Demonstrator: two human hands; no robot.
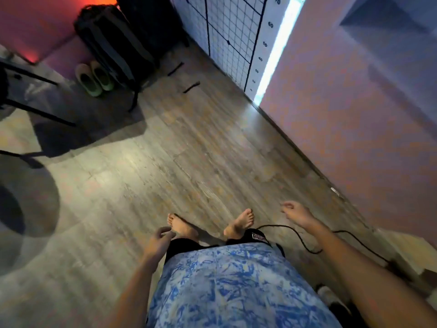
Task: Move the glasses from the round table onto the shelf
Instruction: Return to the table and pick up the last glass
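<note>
I look down at a wooden floor [189, 150] and my own bare feet. My left hand [158, 242] hangs beside my hip with loosely curled fingers and holds nothing. My right hand [296, 213] is out to the right, fingers relaxed and apart, also with nothing in it. No glasses and no shelf are in view. A round glass table top [26, 209] with dark metal legs shows blurred at the left edge; nothing can be made out on it.
A dark backpack [111, 43] stands at the far left beside a pair of green slippers [94, 79]. A white grid panel [231, 36] leans on the far wall. A pink wall [354, 110] runs along the right. A black cable [302, 242] lies on the floor near my right foot.
</note>
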